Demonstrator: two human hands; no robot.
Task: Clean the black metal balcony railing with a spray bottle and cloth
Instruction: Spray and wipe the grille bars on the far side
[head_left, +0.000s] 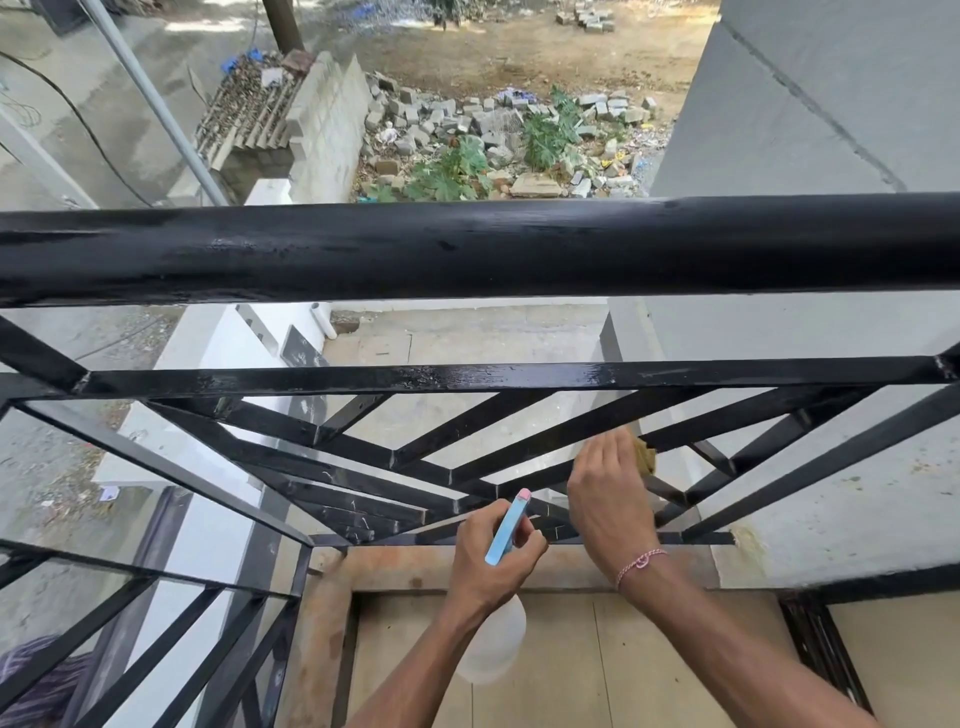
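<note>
Now the right hand (608, 499) presses a small tan cloth (645, 453) on a slanted bar of the black metal balcony railing (467, 249). The left hand (488, 556) grips the blue-topped clear plastic spray bottle (501, 613). Gaps between bars are narrow; knuckles could bump, and the cloth could slip through and fall far down.

Count, head view: hands, 2 — left hand (491, 556), right hand (610, 499); spray bottle (501, 613), 1, blue head, clear body; cloth (645, 455), 1, yellowish, mostly hidden behind the right hand; black railing (467, 249), 1 round top rail, with 1 flat horizontal bar below it; wrist thread (641, 561), 1; diagonal bars numerous, exact count not determinable.
</note>
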